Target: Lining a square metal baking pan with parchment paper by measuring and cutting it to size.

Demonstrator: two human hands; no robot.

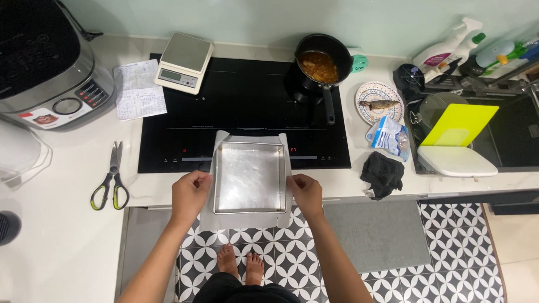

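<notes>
Both hands were down at the near edge of the white table, one on either side of a square, shiny metal baking tin that sat on a sheet of white baking paper, partly over the front edge of the black glass hob. The left hand had its fingers curled onto the paper at the tin's left wall; the right hand pinched the paper's right edge the same way. Done well, this step wanted even pressure from both sides, so the paper creased squarely against the tin and did not skew. Packages next: a small crinkled blue-and-white pouch lay right of the hob beside a patterned plate with a fish, a white spray bottle with a purple label stood behind the sink, and a handwritten paper note lay left of a white kitchen scale.
</notes>
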